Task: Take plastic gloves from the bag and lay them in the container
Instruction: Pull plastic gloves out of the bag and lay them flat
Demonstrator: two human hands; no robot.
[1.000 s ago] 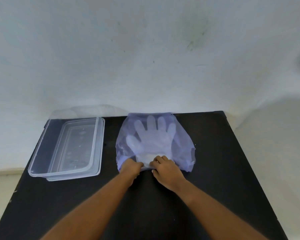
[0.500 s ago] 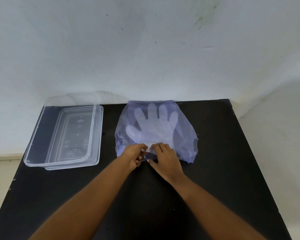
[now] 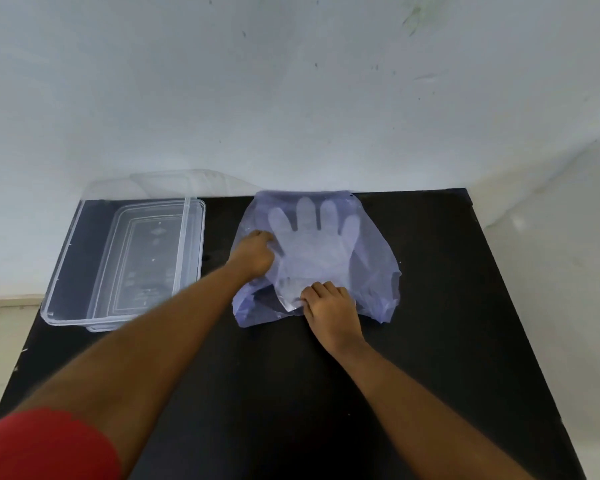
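Note:
A translucent bluish bag (image 3: 371, 271) lies flat on the black table (image 3: 430, 358), its mouth toward me. Inside it a stack of clear plastic gloves (image 3: 312, 244) shows, fingers pointing at the wall. My left hand (image 3: 253, 254) reaches over the bag's left part, fingers curled on the stack's edge by the glove thumb. I cannot tell whether the hand is under the top film. My right hand (image 3: 329, 306) pinches the bag's near edge at the glove cuffs. The clear rectangular container (image 3: 66, 271) stands to the left with nothing in it.
The container rests on its clear lid, close to the table's left edge. A white wall (image 3: 291, 98) rises right behind the table. My left arm crosses between the container and the bag. A red sleeve (image 3: 45, 448) shows at the lower left.
My left hand has left the bag's mouth and moved forward to the glove thumb. My right hand stays at the near edge. The view has tilted down a little.

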